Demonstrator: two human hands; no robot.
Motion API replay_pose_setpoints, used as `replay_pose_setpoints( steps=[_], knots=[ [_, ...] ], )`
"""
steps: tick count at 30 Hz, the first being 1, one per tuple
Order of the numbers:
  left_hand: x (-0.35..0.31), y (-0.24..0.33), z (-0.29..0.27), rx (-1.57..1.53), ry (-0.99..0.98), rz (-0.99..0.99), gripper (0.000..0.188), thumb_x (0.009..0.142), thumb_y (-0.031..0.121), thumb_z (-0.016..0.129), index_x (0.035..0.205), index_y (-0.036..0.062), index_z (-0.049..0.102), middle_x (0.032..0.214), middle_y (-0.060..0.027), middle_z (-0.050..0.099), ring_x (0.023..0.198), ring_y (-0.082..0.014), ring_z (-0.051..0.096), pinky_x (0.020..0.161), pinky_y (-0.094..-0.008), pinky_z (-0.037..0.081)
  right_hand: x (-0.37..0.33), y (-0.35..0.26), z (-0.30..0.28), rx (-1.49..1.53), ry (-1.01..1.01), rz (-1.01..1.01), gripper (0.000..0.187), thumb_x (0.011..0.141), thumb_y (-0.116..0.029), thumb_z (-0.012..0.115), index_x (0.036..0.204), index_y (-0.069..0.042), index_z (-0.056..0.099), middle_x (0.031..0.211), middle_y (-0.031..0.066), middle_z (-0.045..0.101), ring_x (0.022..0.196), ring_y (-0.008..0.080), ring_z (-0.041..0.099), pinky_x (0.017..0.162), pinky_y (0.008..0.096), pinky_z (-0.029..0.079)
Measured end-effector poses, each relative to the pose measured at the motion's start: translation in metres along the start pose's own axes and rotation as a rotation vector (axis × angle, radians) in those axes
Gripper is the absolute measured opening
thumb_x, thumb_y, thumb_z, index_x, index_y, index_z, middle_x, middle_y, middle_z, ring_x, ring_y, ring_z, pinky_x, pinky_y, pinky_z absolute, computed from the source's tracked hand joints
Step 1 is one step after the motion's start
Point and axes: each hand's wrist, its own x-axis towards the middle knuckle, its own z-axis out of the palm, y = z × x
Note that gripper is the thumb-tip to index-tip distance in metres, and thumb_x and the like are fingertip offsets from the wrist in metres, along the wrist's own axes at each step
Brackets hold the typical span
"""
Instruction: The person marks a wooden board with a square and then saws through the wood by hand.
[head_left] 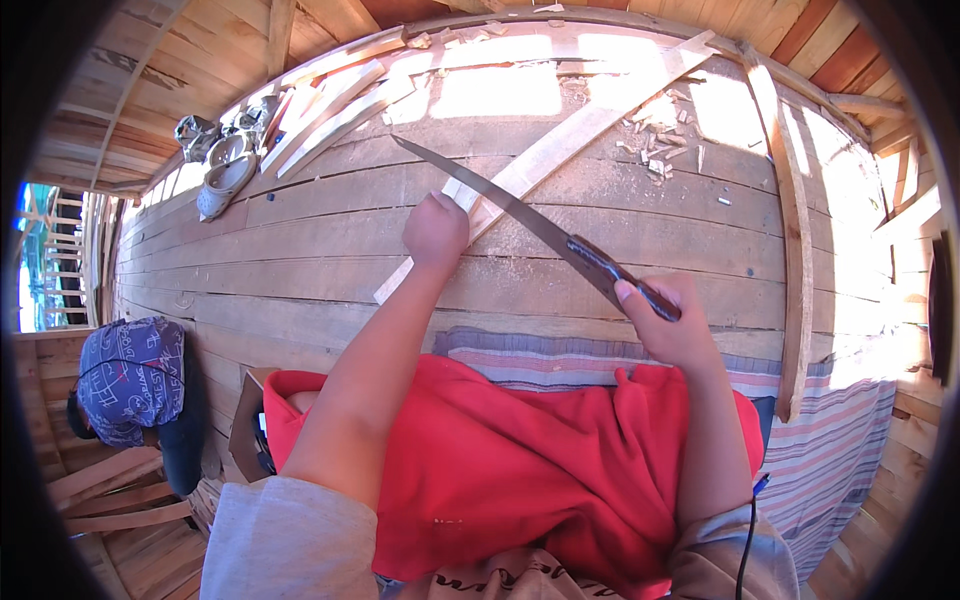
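My right hand (pixel 668 318) is closed round the dark brown handle of a hand saw (pixel 490 192). Its long, slightly curved blade points up to the left, over the floorboards; its teeth are too fine to make out. My left hand (pixel 437 232) makes a fist on a thin pale wooden strip (pixel 395 282), which sticks out on both sides of it. Just beyond the fist, a longer pale plank (pixel 590 125) lies slanting away to the far right, and the saw blade passes over its near end.
Wood chips (pixel 658 150) and sawdust lie right of the plank. A long beam (pixel 790 230) runs along the right. Clogs (pixel 228 172) and several wood strips (pixel 325 115) lie far left. Red cloth (pixel 500 470) covers my lap; a striped cloth (pixel 820 440) spreads beside me. Another person (pixel 135 385) bends over at left.
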Motion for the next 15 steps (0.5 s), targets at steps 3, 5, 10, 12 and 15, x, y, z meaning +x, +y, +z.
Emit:
replay_pose_setpoints(
  steps=[3, 5, 10, 12, 15],
  knots=[
    [0.006, -0.002, 0.009, -0.019, 0.031, -0.058, 0.049, 0.103, 0.030, 0.039, 0.092, -0.0021, 0.074, 0.093, -0.0282, 0.072, 0.090, -0.0482, 0.070, 0.083, -0.0560, 0.054, 0.025, -0.010, -0.009, -0.071, 0.045, -0.013, 0.048, 0.099, -0.026, 0.067, 0.061, -0.001, 0.053, 0.051, -0.0023, 0.042, 0.051, 0.0070, 0.037, 0.046, 0.0310, 0.030],
    [0.010, -0.003, 0.009, -0.010, 0.030, -0.060, 0.049, 0.103, 0.030, 0.039, 0.092, -0.0022, 0.074, 0.094, -0.0282, 0.073, 0.091, -0.0482, 0.070, 0.084, -0.0559, 0.054, 0.024, 0.000, -0.009, -0.103, 0.097, 0.029, 0.052, 0.098, -0.034, 0.068, 0.061, -0.001, 0.053, 0.051, -0.0027, 0.041, 0.052, 0.0078, 0.038, 0.046, 0.0316, 0.031],
    [0.005, -0.005, 0.007, 0.022, 0.039, -0.047, 0.050, 0.104, 0.033, 0.039, 0.095, -0.0021, 0.073, 0.095, -0.0275, 0.073, 0.092, -0.0476, 0.070, 0.085, -0.0557, 0.054, 0.000, -0.001, -0.003, -0.025, 0.021, 0.059, 0.053, 0.096, -0.037, 0.071, 0.062, 0.000, 0.055, 0.051, -0.0026, 0.042, 0.051, 0.0088, 0.038, 0.047, 0.0320, 0.031],
    [0.005, -0.003, 0.006, 0.021, 0.026, -0.016, 0.049, 0.104, 0.035, 0.039, 0.099, -0.0016, 0.072, 0.097, -0.0267, 0.073, 0.094, -0.0468, 0.070, 0.087, -0.0552, 0.053, 0.001, 0.003, -0.007, -0.027, 0.061, -0.016, 0.053, 0.096, -0.037, 0.071, 0.062, 0.001, 0.057, 0.050, -0.0016, 0.043, 0.051, 0.0092, 0.039, 0.047, 0.0326, 0.032],
    [0.000, 0.000, 0.002, -0.022, 0.012, 0.076, 0.047, 0.103, 0.040, 0.046, 0.107, -0.0006, 0.067, 0.105, -0.0256, 0.071, 0.101, -0.0443, 0.068, 0.090, -0.0532, 0.052, 0.018, 0.010, -0.011, -0.003, 0.239, -0.026, 0.052, 0.095, -0.037, 0.072, 0.063, 0.003, 0.060, 0.050, 0.0016, 0.044, 0.051, 0.0104, 0.040, 0.048, 0.0342, 0.032]
  ],
)
